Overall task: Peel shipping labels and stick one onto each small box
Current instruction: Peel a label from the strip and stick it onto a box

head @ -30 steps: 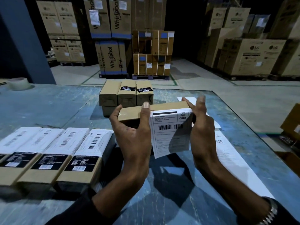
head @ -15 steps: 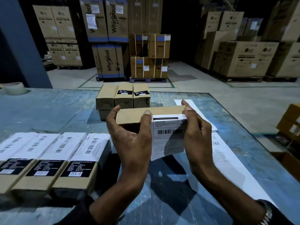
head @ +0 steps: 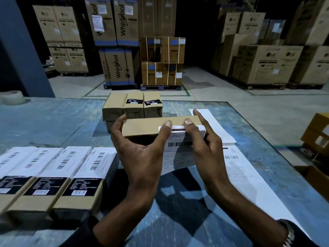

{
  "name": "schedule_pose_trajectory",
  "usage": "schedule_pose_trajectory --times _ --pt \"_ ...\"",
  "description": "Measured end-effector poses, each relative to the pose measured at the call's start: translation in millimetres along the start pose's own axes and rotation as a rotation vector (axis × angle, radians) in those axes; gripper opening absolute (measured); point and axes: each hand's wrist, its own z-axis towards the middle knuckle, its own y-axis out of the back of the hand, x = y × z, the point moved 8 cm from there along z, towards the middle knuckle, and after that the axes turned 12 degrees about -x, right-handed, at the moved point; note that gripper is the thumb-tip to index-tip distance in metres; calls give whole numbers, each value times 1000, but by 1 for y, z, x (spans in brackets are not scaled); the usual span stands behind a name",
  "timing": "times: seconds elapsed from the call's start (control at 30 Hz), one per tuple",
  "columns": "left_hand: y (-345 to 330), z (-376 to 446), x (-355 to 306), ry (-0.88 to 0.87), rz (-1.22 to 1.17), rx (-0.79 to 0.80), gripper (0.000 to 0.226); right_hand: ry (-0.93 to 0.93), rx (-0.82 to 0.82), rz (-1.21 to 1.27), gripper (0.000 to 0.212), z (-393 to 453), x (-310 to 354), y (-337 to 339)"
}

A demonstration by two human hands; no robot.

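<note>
Both hands hold one small box above the desk: left hand clamped around it, right hand thumb pressing the label. The hanging flap may crease or stick crooked.

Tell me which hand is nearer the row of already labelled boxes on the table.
Left. The left hand grips the held box just beside the row of labelled boxes, next to its nearest box. The right hand is on the box's far end, farther away.

A roll of tape sits on the far left of the blue table. Big cardboard boxes are stacked on the floor behind.
</note>
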Motion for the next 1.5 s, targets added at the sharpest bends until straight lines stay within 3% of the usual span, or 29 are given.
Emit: schedule_pose_trajectory --times 0.13,0.27,0.5,0.67,0.73,0.87,0.97,1.0,1.1,1.2,1.27,1.4,1.5 --pt "1 1 -1 7 -26 -12 74 -58 -32 -4 41 7 -1 6" --pt "1 -1 5 74 -39 -19 71 -91 -19 -20 60 8 3 6" --pt "-2 -4 -5 -13 7 21 99 -19 28 -18 76 -2 8 2" --pt "-1 -1 -2 37 -21 27 83 -49 -20 36 39 4 9 7" --pt "-1 3 -2 18 0 14 79 -101 -31 65 35 5 9 7" --pt "-5 8 -1 62 23 43 88 -203 136 -12 44 8 3 -2" --pt "-2 21 -2 40 93 47 106 -206 262 -32 75 15 4 -3" --pt "-2 25 -1 54 103 52 110 -208 282 -23 76 17 5 0" --pt "-5 28 -1 126 101 109 107 -226 342 17 44 28 8 9" --pt "-11 29 -3 140 142 199 87 -285 318 82 42 39 3 20" --pt "-16 33 -7 88 223 265 85 -361 281 134 48 46 -3 27" --pt "-23 34 -32 -185 389 395 64 -481 220 131 54 55 -12 43" --pt "-35 24 -45 -484 537 671 86 -550 231 145 58 59 -17 50"
